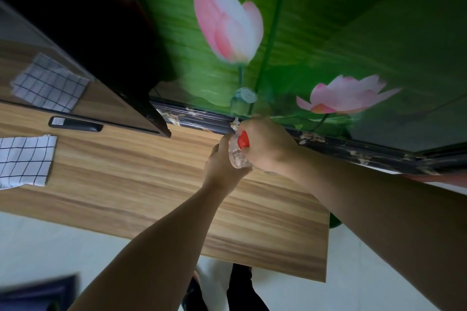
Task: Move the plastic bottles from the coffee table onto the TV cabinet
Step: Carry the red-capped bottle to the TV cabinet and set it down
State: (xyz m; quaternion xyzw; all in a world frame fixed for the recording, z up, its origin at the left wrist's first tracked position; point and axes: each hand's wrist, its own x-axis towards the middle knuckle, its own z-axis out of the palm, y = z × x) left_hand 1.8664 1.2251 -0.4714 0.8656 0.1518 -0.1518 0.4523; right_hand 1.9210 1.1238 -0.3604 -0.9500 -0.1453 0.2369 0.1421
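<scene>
free: bare TV cabinet top (151, 179) left of hands | blocked: TV (96, 40) rear-left, remote (75, 124), checked cloth (24, 161) far left, wall (328, 33) behind

bottle (237, 153) apparently above cabinet (141, 179), television (96, 40) left

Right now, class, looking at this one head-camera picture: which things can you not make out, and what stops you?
- Bottle: mostly covered by the left hand and right hand; whether it touches the cabinet is unclear.
- Bottle count: the right hand may hide another.
- Checked cloth: cut off by the left edge.
- Dark object at bottom left: blurred and cropped.
- Coffee table: out of view.
</scene>
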